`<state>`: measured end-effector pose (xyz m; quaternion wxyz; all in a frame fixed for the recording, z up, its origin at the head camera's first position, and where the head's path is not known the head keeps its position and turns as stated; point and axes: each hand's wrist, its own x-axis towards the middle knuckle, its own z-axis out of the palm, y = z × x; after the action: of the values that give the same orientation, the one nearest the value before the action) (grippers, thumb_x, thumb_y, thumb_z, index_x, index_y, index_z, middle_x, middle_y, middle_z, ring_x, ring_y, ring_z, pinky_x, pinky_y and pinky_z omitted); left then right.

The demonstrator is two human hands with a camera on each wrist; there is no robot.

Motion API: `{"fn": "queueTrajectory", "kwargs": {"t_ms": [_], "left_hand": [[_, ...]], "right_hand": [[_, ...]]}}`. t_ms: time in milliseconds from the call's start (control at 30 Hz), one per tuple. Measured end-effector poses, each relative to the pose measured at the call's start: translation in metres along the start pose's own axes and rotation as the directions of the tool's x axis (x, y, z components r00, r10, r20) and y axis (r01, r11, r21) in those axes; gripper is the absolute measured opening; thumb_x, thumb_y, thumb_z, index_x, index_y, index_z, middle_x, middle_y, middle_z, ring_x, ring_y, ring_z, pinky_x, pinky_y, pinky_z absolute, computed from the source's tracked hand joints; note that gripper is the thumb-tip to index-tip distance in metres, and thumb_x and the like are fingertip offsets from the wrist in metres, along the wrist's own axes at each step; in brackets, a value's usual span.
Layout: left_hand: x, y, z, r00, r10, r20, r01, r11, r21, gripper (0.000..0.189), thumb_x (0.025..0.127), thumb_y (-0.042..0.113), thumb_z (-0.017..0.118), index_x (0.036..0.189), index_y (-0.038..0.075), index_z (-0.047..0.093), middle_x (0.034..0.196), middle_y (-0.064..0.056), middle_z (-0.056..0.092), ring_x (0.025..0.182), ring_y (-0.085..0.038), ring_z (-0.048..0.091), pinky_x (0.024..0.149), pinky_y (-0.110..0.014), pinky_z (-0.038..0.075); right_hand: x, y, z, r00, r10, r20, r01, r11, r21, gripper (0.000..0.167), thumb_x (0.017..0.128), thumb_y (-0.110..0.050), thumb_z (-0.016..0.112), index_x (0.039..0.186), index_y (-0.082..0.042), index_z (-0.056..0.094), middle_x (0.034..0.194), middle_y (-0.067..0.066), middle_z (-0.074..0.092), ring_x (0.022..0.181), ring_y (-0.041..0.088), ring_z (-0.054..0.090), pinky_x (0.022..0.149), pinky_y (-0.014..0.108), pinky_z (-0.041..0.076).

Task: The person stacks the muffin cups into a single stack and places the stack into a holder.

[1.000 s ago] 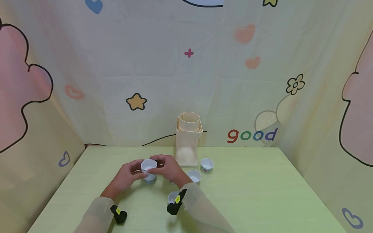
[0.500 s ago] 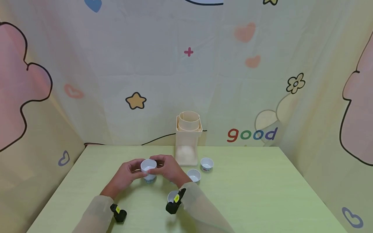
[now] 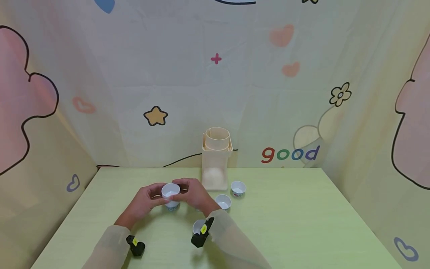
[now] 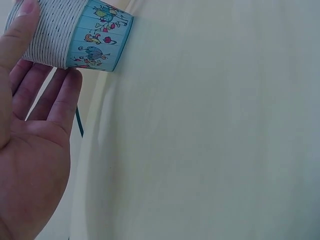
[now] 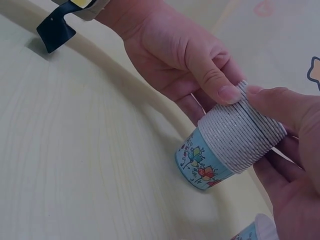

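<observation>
Both hands hold one stack of nested paper cups (image 3: 173, 206) over the left middle of the table. Light blue with a printed pattern shows on the lowest cup, and many white rims lie close together above it in the right wrist view (image 5: 235, 135). My left hand (image 3: 146, 201) grips the stack from the left, its thumb on the rims and fingers round the far side. From the right, my right hand (image 3: 195, 194) pinches near the top rims, thumb in front. The two thumb tips sit close together there.
A beige holder with a round tube on top (image 3: 214, 172) stands at the table's back. Single paper cups stand upright right of it (image 3: 238, 189), before it (image 3: 223, 202) and near my right wrist (image 3: 198, 226). My right hand mostly hides another cup. A printed curtain hangs behind.
Both hands keep the same grip on the cup stack in nearly the same place. The whole head view has shifted slightly.
</observation>
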<state>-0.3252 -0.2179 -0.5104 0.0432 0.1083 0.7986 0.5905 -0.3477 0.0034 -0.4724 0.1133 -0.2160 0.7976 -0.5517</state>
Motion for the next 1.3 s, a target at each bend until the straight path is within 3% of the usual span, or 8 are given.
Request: {"fn": "queueTrajectory", "kwargs": {"t_ms": [200, 533, 800, 1000, 1300], "left_hand": [[-0.002, 0.002, -0.001, 1.0, 0.009, 0.005, -0.009, 1.0, -0.007, 0.062, 0.087, 0.023, 0.083, 0.141, 0.006, 0.058, 0.14, -0.017, 0.063, 0.131, -0.036, 0.06, 0.102, -0.03, 0.057], [-0.001, 0.001, -0.001, 1.0, 0.008, 0.012, -0.008, 1.0, 0.008, 0.065, 0.086, 0.02, 0.083, 0.144, 0.007, 0.056, 0.142, -0.018, 0.061, 0.133, -0.037, 0.059, 0.102, -0.031, 0.057], [0.001, 0.006, 0.004, 0.996, 0.077, 0.037, -0.077, 0.997, -0.018, 0.073, 0.082, 0.018, 0.087, 0.145, 0.004, 0.053, 0.145, -0.019, 0.058, 0.135, -0.039, 0.056, 0.109, -0.034, 0.052], [0.004, 0.003, 0.008, 0.998, 0.069, 0.016, -0.069, 0.998, 0.0, 0.073, 0.081, 0.016, 0.088, 0.145, 0.006, 0.053, 0.146, -0.016, 0.058, 0.135, -0.036, 0.057, 0.113, -0.038, 0.048], [0.001, 0.002, 0.011, 0.999, 0.048, -0.011, -0.048, 0.999, 0.016, 0.07, 0.085, 0.017, 0.085, 0.146, 0.007, 0.053, 0.148, -0.017, 0.056, 0.136, -0.036, 0.055, 0.109, -0.031, 0.051]], "right_hand": [[-0.004, 0.002, -0.004, 1.0, -0.019, 0.001, 0.019, 1.0, -0.001, 0.054, 0.084, -0.022, 0.087, 0.133, -0.01, 0.068, 0.131, 0.004, 0.071, 0.118, 0.019, 0.069, 0.103, 0.035, 0.057], [-0.02, 0.0, -0.018, 0.999, -0.031, -0.038, 0.034, 0.996, 0.08, 0.049, 0.088, -0.024, 0.083, 0.132, -0.013, 0.068, 0.136, 0.007, 0.068, 0.131, 0.033, 0.062, 0.112, 0.04, 0.051], [-0.039, 0.006, -0.029, 0.992, -0.094, -0.083, 0.103, 0.989, 0.108, 0.044, 0.089, -0.02, 0.082, 0.13, -0.009, 0.069, 0.132, 0.009, 0.07, 0.128, 0.034, 0.064, 0.109, 0.037, 0.052], [-0.055, 0.012, -0.034, 0.993, -0.085, -0.084, 0.096, 0.987, 0.129, 0.045, 0.09, -0.021, 0.081, 0.13, -0.007, 0.068, 0.132, 0.009, 0.07, 0.127, 0.031, 0.065, 0.108, 0.032, 0.053], [-0.082, 0.024, -0.036, 0.989, -0.1, -0.111, 0.121, 0.97, 0.212, 0.043, 0.087, -0.01, 0.082, 0.127, 0.0, 0.068, 0.131, 0.025, 0.067, 0.126, 0.042, 0.063, 0.107, 0.032, 0.054]]}}
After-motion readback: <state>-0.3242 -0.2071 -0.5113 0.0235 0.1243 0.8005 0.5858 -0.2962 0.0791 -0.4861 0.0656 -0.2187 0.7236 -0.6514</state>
